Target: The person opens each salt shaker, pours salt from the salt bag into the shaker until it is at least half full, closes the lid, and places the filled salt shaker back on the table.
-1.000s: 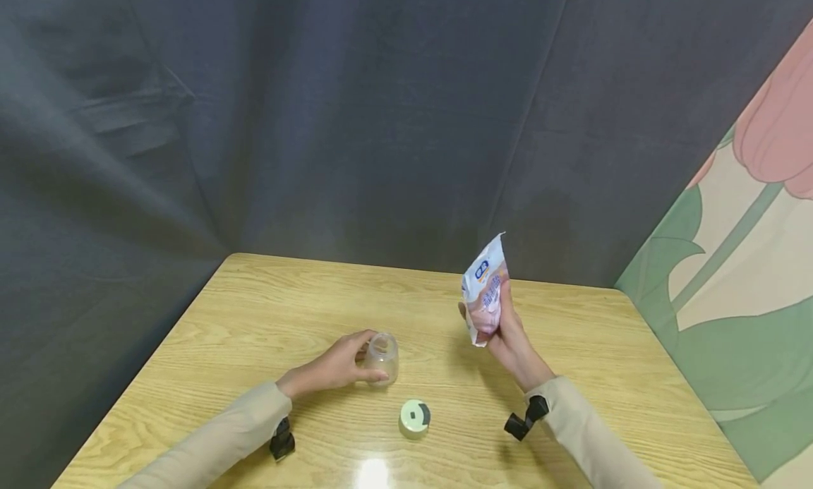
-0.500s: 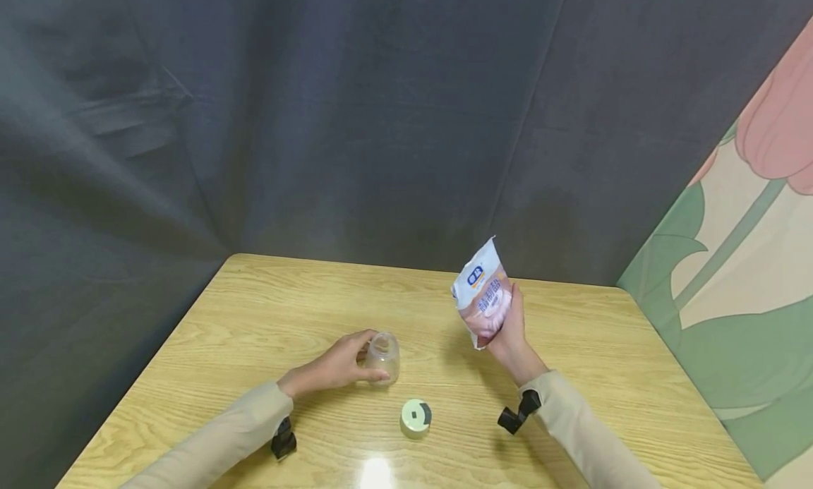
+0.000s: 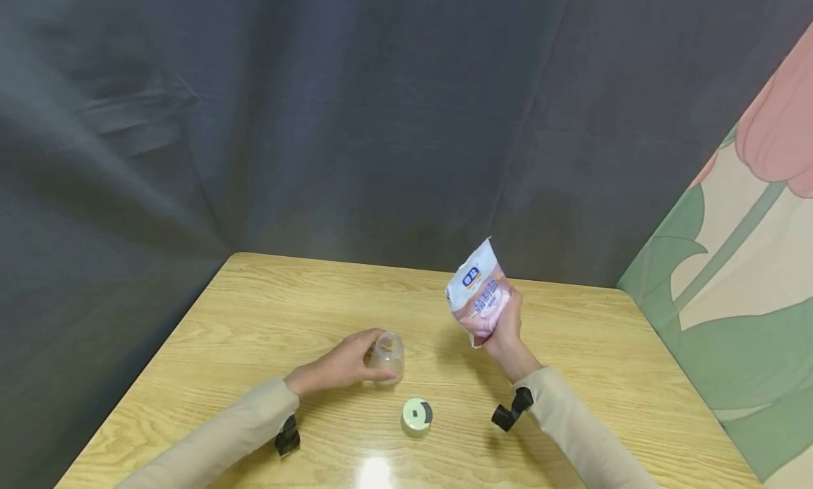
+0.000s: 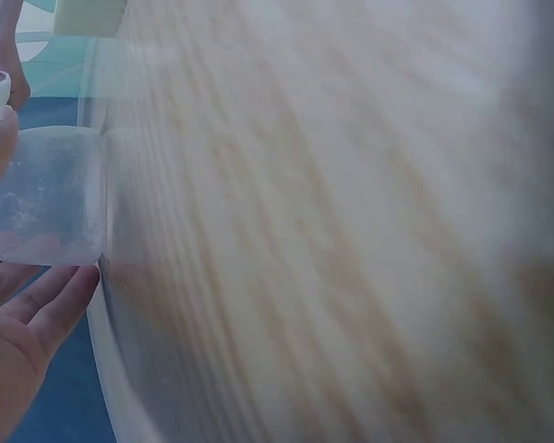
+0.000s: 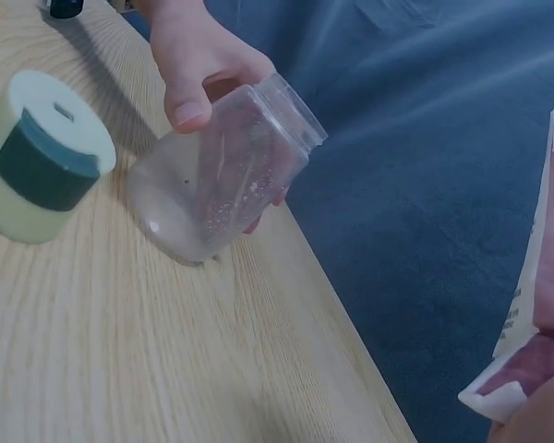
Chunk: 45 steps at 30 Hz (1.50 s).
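Note:
A clear jar point(image 3: 387, 365) with an open neck stands on the table, its neck up. My left hand point(image 3: 343, 363) grips it from the left, thumb on the near side and fingers round the far side. White specks show on the jar's walls point(image 5: 231, 180) in the right wrist view. Raised above the table at the right, my right hand point(image 3: 507, 334) holds a white and pink bag of salt point(image 3: 478, 291) by its lower part, the bag leaning left. The fingers behind the bag are hidden.
A pale green round lid point(image 3: 416, 416) with a dark flap sits on the wooden table point(image 3: 286, 298), nearer me than the jar. A dark curtain point(image 3: 381, 122) hangs behind the table, and a flower-patterned cloth point(image 3: 730, 298) covers the right side.
My right hand has moved a little left, tilting the salt bag further left and turning its printed front towards me. My left hand and the jar have shifted slightly right.

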Motion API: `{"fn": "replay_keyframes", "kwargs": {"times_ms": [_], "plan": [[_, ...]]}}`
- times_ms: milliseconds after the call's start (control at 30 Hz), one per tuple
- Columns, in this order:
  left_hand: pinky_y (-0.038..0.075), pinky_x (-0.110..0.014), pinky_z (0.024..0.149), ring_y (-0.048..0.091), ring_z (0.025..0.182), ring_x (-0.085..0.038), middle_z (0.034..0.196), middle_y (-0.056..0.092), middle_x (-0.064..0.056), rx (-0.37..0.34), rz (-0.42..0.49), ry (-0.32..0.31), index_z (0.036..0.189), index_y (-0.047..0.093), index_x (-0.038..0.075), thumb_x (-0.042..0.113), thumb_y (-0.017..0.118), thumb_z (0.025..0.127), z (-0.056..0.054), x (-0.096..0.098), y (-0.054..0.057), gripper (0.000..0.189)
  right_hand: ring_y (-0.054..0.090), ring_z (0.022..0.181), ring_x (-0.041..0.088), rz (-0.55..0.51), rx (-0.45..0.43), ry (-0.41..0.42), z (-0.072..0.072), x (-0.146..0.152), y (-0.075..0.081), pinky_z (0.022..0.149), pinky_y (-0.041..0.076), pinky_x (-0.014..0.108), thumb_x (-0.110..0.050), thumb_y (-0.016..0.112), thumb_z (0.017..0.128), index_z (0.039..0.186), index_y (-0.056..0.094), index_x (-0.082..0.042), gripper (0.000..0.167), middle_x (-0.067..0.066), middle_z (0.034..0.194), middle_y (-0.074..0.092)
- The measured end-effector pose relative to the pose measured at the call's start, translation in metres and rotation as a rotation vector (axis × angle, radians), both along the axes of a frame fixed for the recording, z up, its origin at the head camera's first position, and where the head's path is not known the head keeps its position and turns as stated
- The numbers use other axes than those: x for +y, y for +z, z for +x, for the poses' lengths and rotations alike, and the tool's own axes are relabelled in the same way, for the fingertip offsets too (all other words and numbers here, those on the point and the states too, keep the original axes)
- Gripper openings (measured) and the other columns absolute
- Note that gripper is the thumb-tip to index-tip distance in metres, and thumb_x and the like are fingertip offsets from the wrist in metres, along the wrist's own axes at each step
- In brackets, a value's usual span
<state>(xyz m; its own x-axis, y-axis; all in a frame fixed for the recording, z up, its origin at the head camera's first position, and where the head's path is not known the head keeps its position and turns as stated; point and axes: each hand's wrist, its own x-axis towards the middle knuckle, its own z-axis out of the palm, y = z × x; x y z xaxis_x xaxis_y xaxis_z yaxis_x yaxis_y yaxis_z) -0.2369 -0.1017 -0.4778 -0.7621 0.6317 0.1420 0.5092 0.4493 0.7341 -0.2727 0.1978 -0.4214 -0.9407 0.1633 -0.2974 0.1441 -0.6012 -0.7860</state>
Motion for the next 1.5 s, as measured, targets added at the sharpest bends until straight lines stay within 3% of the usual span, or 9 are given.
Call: {"fn": "replay_keyframes", "kwargs": {"times_ms": [333, 533, 733, 1133, 1500], "plan": [[0.051, -0.025, 0.086, 0.058, 0.106, -0.012, 0.12, 0.061, -0.002, 0.067, -0.041, -0.038, 0.139, 0.05, 0.008, 0.043, 0.073, 0.089, -0.003, 0.023, 0.0, 0.065, 0.064, 0.062, 0.012, 0.023, -0.037, -0.051, 0.0, -0.003, -0.007, 0.047, 0.044, 0.027, -0.054, 0.035, 0.101, 0.086, 0.069, -0.021, 0.049, -0.002, 0.076, 0.071], [0.051, -0.026, 0.088, 0.059, 0.104, -0.01, 0.118, 0.062, 0.0, 0.074, -0.011, -0.028, 0.139, 0.05, 0.008, 0.041, 0.075, 0.088, -0.004, 0.028, -0.001, 0.066, 0.059, 0.056, 0.012, 0.03, -0.025, -0.053, 0.001, -0.007, -0.008, 0.038, 0.035, 0.027, -0.052, 0.035, 0.1, 0.085, 0.069, -0.019, 0.049, -0.001, 0.074, 0.07], [0.05, -0.027, 0.091, 0.059, 0.107, -0.011, 0.12, 0.063, -0.002, 0.096, -0.003, -0.007, 0.14, 0.051, 0.007, 0.047, 0.074, 0.087, -0.007, 0.032, -0.003, 0.071, 0.058, 0.053, 0.012, 0.075, -0.051, -0.048, 0.003, -0.009, -0.008, 0.037, 0.032, 0.028, -0.053, 0.039, 0.097, 0.083, 0.069, -0.02, 0.046, -0.001, 0.072, 0.07], [0.052, -0.021, 0.077, 0.06, 0.091, -0.005, 0.107, 0.064, 0.006, 0.107, 0.029, -0.034, 0.129, 0.057, 0.011, 0.044, 0.077, 0.085, -0.016, 0.044, -0.008, 0.058, 0.061, 0.056, 0.013, 0.165, -0.053, -0.094, 0.007, -0.012, -0.01, 0.039, 0.038, 0.029, -0.058, 0.038, 0.098, 0.088, 0.066, -0.019, 0.049, -0.001, 0.072, 0.069], [0.051, -0.022, 0.087, 0.06, 0.102, -0.006, 0.117, 0.064, 0.0, 0.072, 0.028, -0.039, 0.132, 0.055, 0.007, 0.042, 0.078, 0.085, -0.018, 0.047, -0.005, 0.063, 0.058, 0.047, 0.014, 0.286, -0.059, -0.111, 0.009, -0.015, -0.013, 0.034, 0.033, 0.032, -0.063, 0.04, 0.096, 0.084, 0.063, -0.014, 0.055, 0.002, 0.066, 0.067]]}}
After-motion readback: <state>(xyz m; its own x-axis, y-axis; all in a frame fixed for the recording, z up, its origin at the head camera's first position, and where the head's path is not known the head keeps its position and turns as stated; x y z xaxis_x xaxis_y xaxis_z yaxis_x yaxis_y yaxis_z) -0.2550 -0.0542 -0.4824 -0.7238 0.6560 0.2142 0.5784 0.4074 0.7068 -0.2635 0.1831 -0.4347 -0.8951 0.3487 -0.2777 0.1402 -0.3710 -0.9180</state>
